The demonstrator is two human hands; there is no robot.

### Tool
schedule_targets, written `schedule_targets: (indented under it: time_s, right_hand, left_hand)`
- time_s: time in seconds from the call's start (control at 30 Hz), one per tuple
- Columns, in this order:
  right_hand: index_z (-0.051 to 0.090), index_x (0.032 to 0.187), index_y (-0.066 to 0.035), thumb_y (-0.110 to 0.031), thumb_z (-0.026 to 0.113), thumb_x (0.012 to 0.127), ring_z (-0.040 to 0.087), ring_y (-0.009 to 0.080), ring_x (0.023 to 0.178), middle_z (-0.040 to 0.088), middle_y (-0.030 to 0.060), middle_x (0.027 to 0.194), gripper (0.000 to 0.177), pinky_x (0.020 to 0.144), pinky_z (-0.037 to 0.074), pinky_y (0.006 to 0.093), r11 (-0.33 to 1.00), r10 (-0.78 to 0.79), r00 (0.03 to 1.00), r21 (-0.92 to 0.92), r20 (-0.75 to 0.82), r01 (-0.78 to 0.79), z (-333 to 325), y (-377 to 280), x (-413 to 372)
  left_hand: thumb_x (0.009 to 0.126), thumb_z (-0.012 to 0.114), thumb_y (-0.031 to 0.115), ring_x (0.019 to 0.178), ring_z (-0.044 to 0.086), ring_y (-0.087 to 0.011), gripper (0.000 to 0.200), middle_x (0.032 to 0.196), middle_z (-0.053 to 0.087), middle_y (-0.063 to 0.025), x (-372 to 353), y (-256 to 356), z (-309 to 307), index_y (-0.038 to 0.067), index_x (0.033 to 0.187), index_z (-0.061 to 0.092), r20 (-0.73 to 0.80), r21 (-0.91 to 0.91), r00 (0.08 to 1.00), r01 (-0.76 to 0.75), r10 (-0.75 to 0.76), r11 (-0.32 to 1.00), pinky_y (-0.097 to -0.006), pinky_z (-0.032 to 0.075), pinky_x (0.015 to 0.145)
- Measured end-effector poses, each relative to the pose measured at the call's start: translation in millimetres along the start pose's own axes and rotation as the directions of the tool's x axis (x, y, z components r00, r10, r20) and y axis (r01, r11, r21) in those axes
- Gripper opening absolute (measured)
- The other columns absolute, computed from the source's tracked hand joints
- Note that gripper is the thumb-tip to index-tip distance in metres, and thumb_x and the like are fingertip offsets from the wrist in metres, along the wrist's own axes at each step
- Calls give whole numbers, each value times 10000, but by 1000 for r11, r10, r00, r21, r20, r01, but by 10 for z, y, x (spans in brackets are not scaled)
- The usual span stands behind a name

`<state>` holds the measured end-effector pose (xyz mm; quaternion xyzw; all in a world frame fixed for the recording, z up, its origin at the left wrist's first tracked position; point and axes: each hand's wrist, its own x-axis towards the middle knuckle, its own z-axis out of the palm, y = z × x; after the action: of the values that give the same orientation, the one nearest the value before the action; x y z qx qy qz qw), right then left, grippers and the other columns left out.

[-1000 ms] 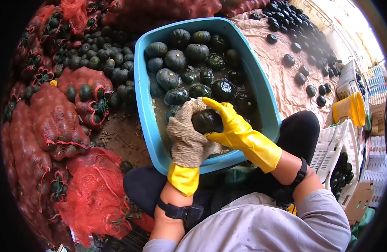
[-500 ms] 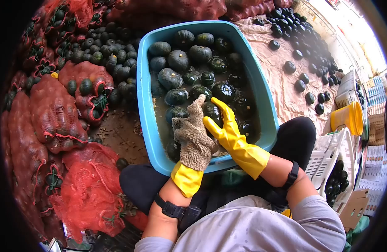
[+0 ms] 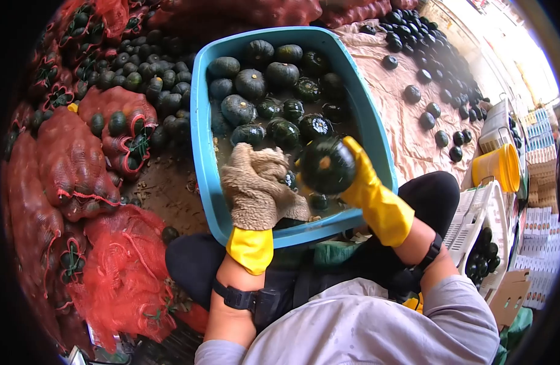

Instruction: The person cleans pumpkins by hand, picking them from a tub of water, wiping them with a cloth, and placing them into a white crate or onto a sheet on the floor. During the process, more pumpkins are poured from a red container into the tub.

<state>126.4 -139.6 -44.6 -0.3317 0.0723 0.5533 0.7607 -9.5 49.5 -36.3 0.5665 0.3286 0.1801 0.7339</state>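
My right hand [image 3: 368,188], in a yellow rubber glove, grips a dark green squash [image 3: 326,165] above the near part of a blue tub [image 3: 201,140]. A tan, fluffy cloth [image 3: 258,182] covers my left hand [image 3: 252,201] over its yellow glove, just left of the squash; its fingers are hidden under the cloth. The tub contains murky water and many dark green squashes [image 3: 250,84], several of them wet and shiny.
Red mesh sacks of squash [image 3: 73,161] and a loose pile [image 3: 161,76] lie left. On the right are a tan sheet [image 3: 377,67] with scattered squashes, a yellow bucket [image 3: 496,168], a white crate [image 3: 474,225] and stacked cartons [image 3: 538,243].
The right hand has taken hold of a squash and raised it from the tub. My left hand, with the cloth, has moved left, apart from the right. The view has shifted slightly.
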Motion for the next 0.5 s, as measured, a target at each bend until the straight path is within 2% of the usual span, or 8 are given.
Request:
schedule_targets:
  time_s: [0.1, 0.17, 0.2, 0.3, 0.33, 0.4, 0.47, 0.5]
  right_hand:
    - [503, 1547, -25, -638, 529, 1032, 492, 507, 1446, 486, 305, 1569, 801, 1180, 476, 603, 840, -459, 884, 279, -92, 465, 199, -906, -224]
    - [502, 1543, -45, -523, 630, 1042, 480, 465, 1463, 441, 261, 1617, 705, 1201, 467, 572, 540, -788, 611, 388, -80, 747, 73, -1642, -237]
    - [510, 1544, -75, -476, 619, 1069, 471, 398, 1492, 450, 215, 1633, 631, 1234, 441, 517, 294, -941, 291, 10, -170, 956, 300, -1632, -211]
    - [633, 1490, -170, -324, 624, 1085, 594, 308, 1393, 606, 183, 1528, 433, 1189, 457, 387, 362, -301, 857, -781, 418, 508, -229, -1487, -129]
    - [603, 1509, -117, -399, 702, 998, 628, 296, 1353, 660, 172, 1438, 592, 1159, 476, 387, 44, -172, 982, -995, 84, 93, -179, -1237, -196]
    - [585, 1519, -99, -483, 830, 820, 664, 338, 1301, 716, 170, 1318, 835, 1100, 522, 434, -650, 41, 957, -735, -287, -193, -136, -563, -207]
    - [601, 1497, -132, -483, 848, 785, 664, 368, 1294, 716, 190, 1316, 831, 1065, 536, 463, -728, -208, 922, -578, -326, -369, -240, 60, -177]
    - [671, 1426, -123, -475, 855, 795, 662, 346, 1303, 717, 201, 1324, 746, 1056, 538, 458, -709, -57, 942, -650, -332, -272, -567, 42, 97]
  left_hand:
    - [906, 668, 310, 913, 693, -183, 424, 1026, 714, -37, 70, -109, -109, 48, 1230, 588, -28, -167, 999, 25, -30, 986, -343, 584, 868]
    - [1150, 384, 401, 935, 693, -235, 432, 1054, 709, -52, 72, -218, -177, 54, 1241, 624, 30, -105, 998, -58, 61, 993, -394, 587, 885]
    - [1137, 412, 380, 973, 698, -241, 410, 1058, 713, -62, 88, -277, -177, 45, 1246, 621, 59, -125, 996, -64, 72, 990, -389, 583, 910]
    - [1085, 513, 322, 1102, 689, -257, 357, 1122, 707, -97, 122, -458, -115, 32, 1275, 601, 101, -100, 970, -210, 220, 973, -377, 570, 959]
    - [1078, 531, 294, 1156, 675, -261, 342, 1182, 693, -110, 115, -485, -96, 36, 1297, 585, 128, -61, 949, -282, 288, 958, -371, 564, 973]
    - [1089, 502, 216, 1247, 641, -269, 306, 1334, 651, -131, 84, -408, -110, 57, 1347, 541, 286, 381, 867, -494, 408, 781, -357, 546, 1008]
    - [1083, 486, 157, 1285, 630, -282, 302, 1398, 631, -144, 65, -338, -136, 67, 1368, 519, 438, 859, 742, -512, 507, 7, -351, 529, 1040]
    - [1079, 484, 148, 1269, 637, -279, 289, 1368, 640, -138, 47, -311, -125, 65, 1352, 523, 428, 861, 747, -508, 509, 22, -353, 531, 1030]
